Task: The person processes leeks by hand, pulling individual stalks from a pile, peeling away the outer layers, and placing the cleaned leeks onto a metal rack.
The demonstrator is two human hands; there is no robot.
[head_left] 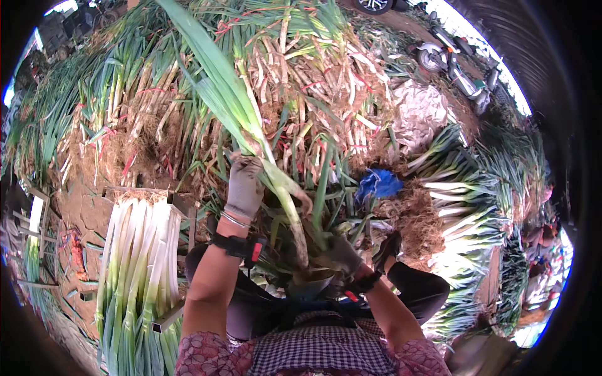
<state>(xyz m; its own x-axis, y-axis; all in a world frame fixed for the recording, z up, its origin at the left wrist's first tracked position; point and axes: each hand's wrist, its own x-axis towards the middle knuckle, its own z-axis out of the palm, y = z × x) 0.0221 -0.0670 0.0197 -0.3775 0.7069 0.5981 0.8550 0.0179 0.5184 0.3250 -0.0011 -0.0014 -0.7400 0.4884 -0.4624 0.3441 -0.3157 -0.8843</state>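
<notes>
Left arm reaches forward, forearm rising from the lower edge; my gloved left hand [244,191] has its fingers wrapped round a leek [235,103] partway along. The leek slants before me, leaves up and to the left, lower tip pointing down between my hands. Right arm angles inward, lower; gloved right hand [343,255] near that tip, by an upright green leaf [322,194]. Right fingers dark and crowded: cannot tell their grip. Crumpled blue sheet [379,185] beyond.

My right hand [342,255] is indistinct (grip undetermined); leaf tips of my green onion [238,111] run past the top edge.
</notes>
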